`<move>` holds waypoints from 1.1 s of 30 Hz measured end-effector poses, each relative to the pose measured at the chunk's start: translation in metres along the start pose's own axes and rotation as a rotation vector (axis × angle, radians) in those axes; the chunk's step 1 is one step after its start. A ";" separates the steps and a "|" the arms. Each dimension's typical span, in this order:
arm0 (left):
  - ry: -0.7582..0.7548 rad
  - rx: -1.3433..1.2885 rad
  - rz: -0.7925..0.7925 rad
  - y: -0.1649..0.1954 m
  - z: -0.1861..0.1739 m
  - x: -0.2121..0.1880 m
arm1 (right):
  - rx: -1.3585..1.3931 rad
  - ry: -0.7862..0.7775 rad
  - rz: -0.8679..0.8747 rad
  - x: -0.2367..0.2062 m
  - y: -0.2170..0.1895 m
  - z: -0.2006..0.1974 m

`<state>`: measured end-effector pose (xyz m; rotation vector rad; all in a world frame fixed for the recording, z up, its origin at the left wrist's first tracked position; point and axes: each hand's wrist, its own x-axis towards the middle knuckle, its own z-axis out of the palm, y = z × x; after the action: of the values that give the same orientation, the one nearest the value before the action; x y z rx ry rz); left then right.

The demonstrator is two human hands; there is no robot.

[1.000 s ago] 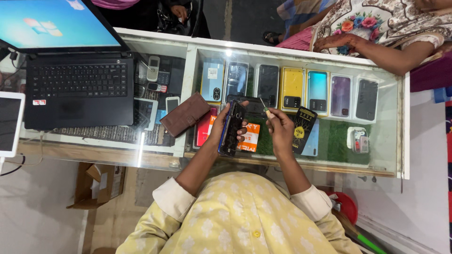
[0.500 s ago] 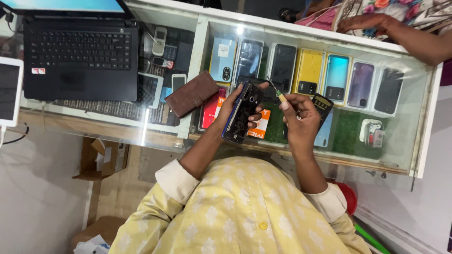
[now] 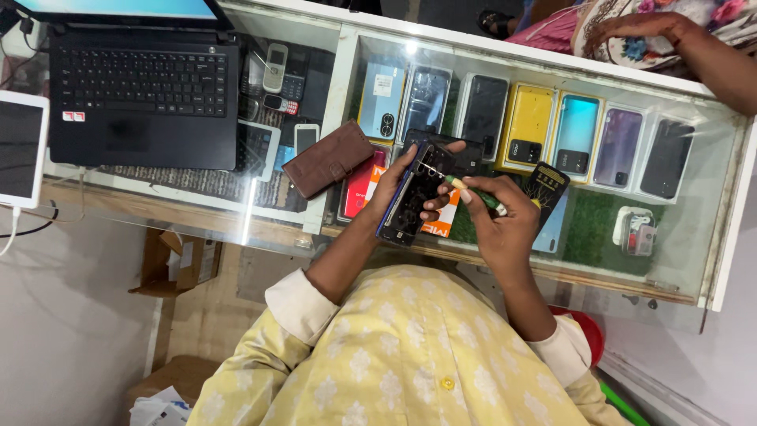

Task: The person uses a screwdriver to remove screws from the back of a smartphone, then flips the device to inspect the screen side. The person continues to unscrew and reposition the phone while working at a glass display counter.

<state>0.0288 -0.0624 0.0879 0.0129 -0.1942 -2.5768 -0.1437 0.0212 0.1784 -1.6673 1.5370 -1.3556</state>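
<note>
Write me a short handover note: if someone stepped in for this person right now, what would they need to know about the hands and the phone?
Left hand: holds the opened phone tilted above the glass counter.
Right hand: grips a small green-handled screwdriver, tip at the phone's inside.
Nearby: brown wallet left of the phone, black laptop further left.
Done: the phone's back is off, insides exposed.
Left: the work inside looks unfinished; which screw is being worked on cannot be told.

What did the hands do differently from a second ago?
The right hand brought its green-handled tool down from above the opened phone to touch it. The left hand still holds the phone over the glass counter; the brown wallet stayed put.
</note>
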 end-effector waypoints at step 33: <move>0.531 0.720 0.021 -0.007 0.014 -0.004 | 0.037 -0.086 0.414 0.006 0.022 -0.011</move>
<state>0.0281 -0.0529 0.1008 0.9291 -0.8823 -2.2456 -0.1636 0.0135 0.1657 -1.2733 1.6782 -1.0715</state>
